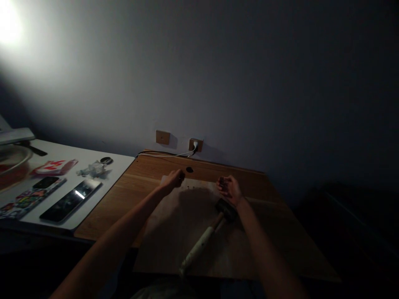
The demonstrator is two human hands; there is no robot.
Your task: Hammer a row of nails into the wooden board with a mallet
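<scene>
My left hand [175, 179] is over the far left corner of a pale board [165, 232]. Its fingers are curled closed, and what they may hold is hidden in shadow. Above the board's far right side, my right hand [230, 189] is turned partly palm up, fingers bent inward around something dark that I cannot make out. Between the hands a few tiny bits [188, 187] lie on the board. A mallet [199, 247] with a black head and a pale wrapped handle rests diagonally across the board, its head just below my right hand.
The board lies on a wooden table [124, 195] against the wall. Left of it, a white table [82, 166] bears a phone [70, 201], a patterned case [28, 199], a red-and-white packet [54, 167] and crumpled plastic [95, 169]. A cable runs to a wall socket [191, 145].
</scene>
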